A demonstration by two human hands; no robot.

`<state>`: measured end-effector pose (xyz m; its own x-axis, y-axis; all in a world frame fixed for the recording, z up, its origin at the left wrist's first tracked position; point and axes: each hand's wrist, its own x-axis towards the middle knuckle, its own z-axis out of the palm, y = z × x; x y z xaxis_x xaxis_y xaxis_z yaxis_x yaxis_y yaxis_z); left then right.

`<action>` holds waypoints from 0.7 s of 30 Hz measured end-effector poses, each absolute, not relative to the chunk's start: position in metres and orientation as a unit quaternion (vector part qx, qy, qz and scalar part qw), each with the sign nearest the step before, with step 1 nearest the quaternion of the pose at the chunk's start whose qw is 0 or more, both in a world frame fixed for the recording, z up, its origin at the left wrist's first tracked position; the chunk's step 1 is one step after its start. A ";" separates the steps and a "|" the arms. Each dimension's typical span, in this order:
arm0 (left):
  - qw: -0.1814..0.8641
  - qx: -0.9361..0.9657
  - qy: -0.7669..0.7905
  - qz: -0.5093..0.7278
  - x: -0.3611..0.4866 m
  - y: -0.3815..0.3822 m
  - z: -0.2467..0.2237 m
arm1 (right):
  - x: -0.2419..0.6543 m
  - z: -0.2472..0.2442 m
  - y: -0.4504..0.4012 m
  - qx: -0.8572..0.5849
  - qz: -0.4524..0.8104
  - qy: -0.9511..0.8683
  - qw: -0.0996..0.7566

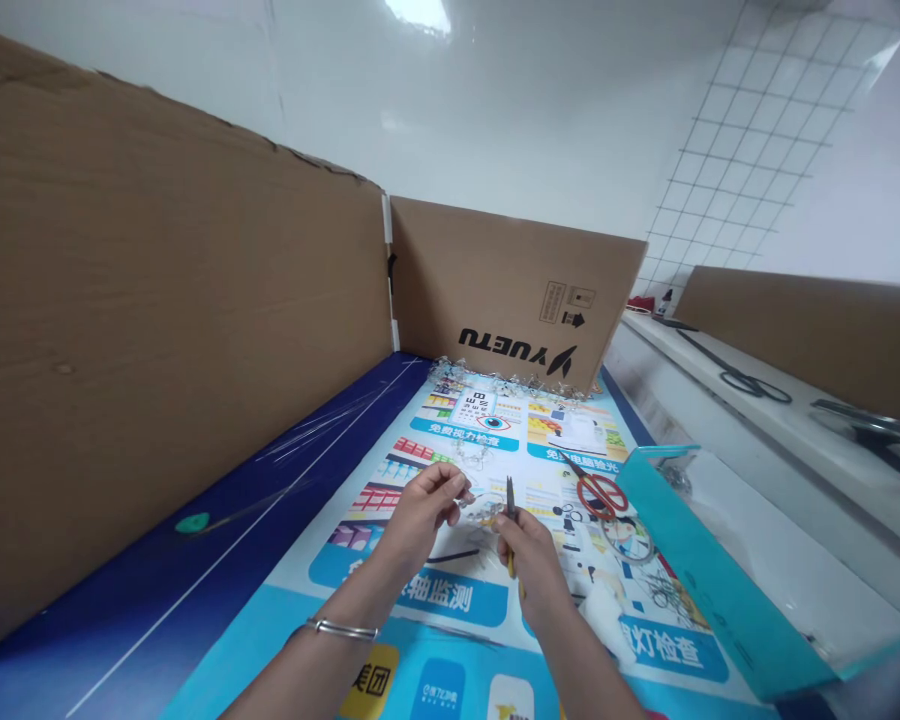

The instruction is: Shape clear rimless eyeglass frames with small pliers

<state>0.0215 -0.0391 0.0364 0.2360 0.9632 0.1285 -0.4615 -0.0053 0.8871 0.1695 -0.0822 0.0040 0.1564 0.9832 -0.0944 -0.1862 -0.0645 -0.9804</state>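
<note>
Teal box (720, 580) holds crumpled clear plastic (676, 478); beside it, our left hand (431, 497) pinches thin wire (486, 500) and our right hand (531, 548) grips pliers (510, 497).

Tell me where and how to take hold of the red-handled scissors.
Probably best by the red handles, from above and the near side: the scissors lie with blades pointing away to the left, and the teal box stands close on the right. The right hand is nearest but holds pliers.

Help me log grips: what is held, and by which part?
The right hand holds pliers by the handles; the left hand pinches silvery wire, exact spot unclear.
</note>
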 end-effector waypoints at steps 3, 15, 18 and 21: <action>0.657 0.449 0.271 0.541 0.024 -0.042 0.037 | 0.169 0.006 -0.083 -0.512 0.521 -0.396 0.557; 0.669 0.457 0.265 0.523 0.026 -0.043 0.032 | 0.171 0.009 -0.085 -0.514 0.486 -0.388 0.591; 0.672 0.457 0.266 0.518 0.026 -0.043 0.032 | 0.171 0.009 -0.086 -0.507 0.486 -0.384 0.599; 0.679 0.453 0.263 0.515 0.026 -0.043 0.032 | 0.172 0.009 -0.085 -0.493 0.488 -0.382 0.611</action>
<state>0.0263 -0.0435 0.0315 0.3319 0.9369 0.1096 -0.4607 0.0596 0.8856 0.1717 -0.0855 0.0087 0.2331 0.9724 -0.0138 -0.2200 0.0389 -0.9747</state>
